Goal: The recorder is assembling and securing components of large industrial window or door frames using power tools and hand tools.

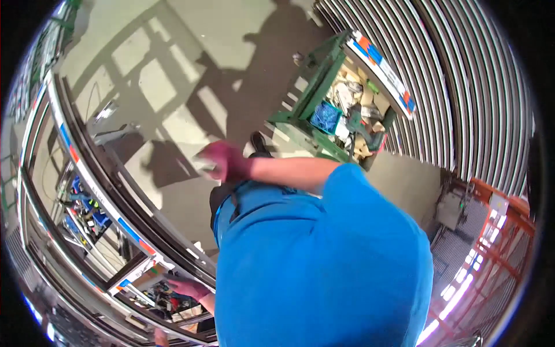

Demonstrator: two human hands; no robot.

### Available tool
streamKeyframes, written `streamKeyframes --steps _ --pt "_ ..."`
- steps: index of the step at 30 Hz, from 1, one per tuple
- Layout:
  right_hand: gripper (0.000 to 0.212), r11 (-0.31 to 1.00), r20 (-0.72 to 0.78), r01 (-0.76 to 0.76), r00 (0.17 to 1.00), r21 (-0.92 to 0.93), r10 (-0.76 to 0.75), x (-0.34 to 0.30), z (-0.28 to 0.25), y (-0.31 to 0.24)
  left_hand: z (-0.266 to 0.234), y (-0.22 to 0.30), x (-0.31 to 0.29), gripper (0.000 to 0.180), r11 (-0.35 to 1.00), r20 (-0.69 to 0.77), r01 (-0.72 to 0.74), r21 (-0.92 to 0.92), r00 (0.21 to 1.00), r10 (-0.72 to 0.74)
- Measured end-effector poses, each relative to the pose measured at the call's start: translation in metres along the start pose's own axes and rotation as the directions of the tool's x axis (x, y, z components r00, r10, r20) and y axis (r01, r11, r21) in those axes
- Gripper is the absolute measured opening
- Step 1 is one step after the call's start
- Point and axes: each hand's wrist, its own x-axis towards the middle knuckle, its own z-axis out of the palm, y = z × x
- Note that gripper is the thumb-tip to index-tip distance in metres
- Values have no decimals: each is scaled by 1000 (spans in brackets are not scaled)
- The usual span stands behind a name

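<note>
My right hand (224, 162), in a dark pink glove, is in front of my waist above the floor. Motion smears its fingers, and a pale blur beside them cannot be made out. My left hand (188, 287), in a similar glove, reaches out at lower left with its fingers extended, close to the long window-type frame (107, 199). That frame has dark and white profiles with blue and red-orange tape strips. Beneath the left hand, tools and small parts (173, 302) show through the frame; whether the hand touches anything is unclear.
A green trestle stand (315, 87) holds a bin with scraps, a blue basket (326, 117) and a green power drill (359, 124). Ribbed metal profiles (428, 75) stand behind it. An orange-red structure (503, 248) is at right. Another bare hand (161, 337) shows at the lower edge.
</note>
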Motion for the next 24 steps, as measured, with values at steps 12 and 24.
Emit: streamKeyframes --steps 12,24 --pt "52 278 -513 -922 381 -269 769 -262 -272 158 -48 177 16 53 916 -83 183 -357 971 -226" --pt "42 182 -402 -933 303 -310 864 -254 -267 179 -69 397 -7 47 812 161 -211 -545 924 348"
